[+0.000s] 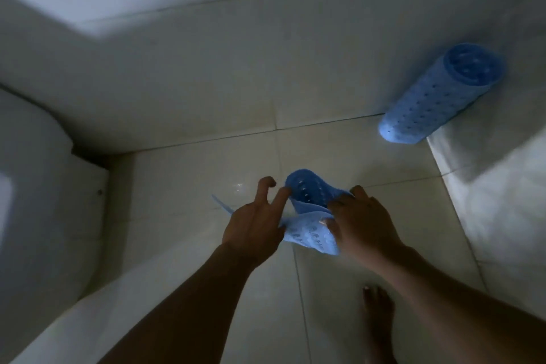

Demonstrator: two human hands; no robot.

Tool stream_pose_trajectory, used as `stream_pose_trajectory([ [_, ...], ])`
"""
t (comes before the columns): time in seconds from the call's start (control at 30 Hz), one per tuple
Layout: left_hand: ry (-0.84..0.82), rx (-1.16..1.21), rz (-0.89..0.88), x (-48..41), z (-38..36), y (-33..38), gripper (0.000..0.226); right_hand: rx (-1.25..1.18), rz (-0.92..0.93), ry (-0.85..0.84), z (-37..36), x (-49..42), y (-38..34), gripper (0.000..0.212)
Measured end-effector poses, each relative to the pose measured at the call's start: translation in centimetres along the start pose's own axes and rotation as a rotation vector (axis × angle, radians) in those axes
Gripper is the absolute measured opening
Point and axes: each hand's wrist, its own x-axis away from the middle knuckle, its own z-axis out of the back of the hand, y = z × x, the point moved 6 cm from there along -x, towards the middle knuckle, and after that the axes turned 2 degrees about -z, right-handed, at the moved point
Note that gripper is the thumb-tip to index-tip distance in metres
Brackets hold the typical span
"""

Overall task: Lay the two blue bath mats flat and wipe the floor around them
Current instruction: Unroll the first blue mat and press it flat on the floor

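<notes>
Head view. We log:
- half-rolled blue mat [310, 196], centre, over floor tiles [183, 174], between both hands.
- right hand [362, 223] grips its edge, thumb on top.
- left hand [254, 226] at opposite edge, fingers loose; grip we cannot tell.
- second blue mat [437, 97], rolled, leaning on right wall.
- toilet [35, 186], left.

Colour and pattern check, bathroom
I record the rolled mat [440, 94] as light blue with rows of small holes, the held mat [310, 204] the same perforated blue, the floor [206, 174] glossy off-white tile with dark grout lines, and the toilet [35, 171] white.
</notes>
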Motion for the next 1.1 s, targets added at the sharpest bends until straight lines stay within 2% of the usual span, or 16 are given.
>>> stream_pose_trajectory([
  [0.1,0.015,-0.103,0.055,3.7,-0.5,-4.2,0.027,-0.032,-0.05,-0.04,-0.9,0.8,-4.4,0.027],
  [0.13,0.007,-0.195,0.037,4.6,-0.9,-5.1,0.023,-0.029,-0.075,-0.073,-1.3,0.8,-5.5,0.027],
  [0.2,-0.005,-0.265,0.06,5.8,-2.1,-7.0,0.026,-0.003,-0.12,-0.168,-2.5,0.4,-7.1,0.025],
  [0.33,-0.061,-0.162,0.136,5.9,-5.9,-9.2,0.027,0.097,-0.161,-0.343,-5.6,-1.4,-8.5,0.026],
  [0.53,-0.152,-0.159,0.111,0.0,-12.5,-11.9,0.041,0.192,-0.176,-0.389,-13.0,-5.9,-7.1,0.038],
  [0.67,-0.077,-0.213,0.113,-4.9,-18.1,-14.1,0.039,0.24,-0.204,-0.267,-20.5,-10.4,-5.2,0.033],
  [0.8,0.113,-0.222,0.151,-9.1,-24.5,-17.6,0.047,0.224,-0.189,-0.023,-26.9,-15.6,-3.4,0.028],
  [0.93,0.14,-0.121,0.214,-10.3,-32.1,-20.2,0.076,0.054,-0.211,0.049,-32.4,-18.6,-1.7,0.048],
  [1.1,0.041,0.049,0.29,-6.8,-41.7,-20.5,0.08,-0.342,-0.224,0.165,-36.5,-17.2,-1.7,0.072],
])
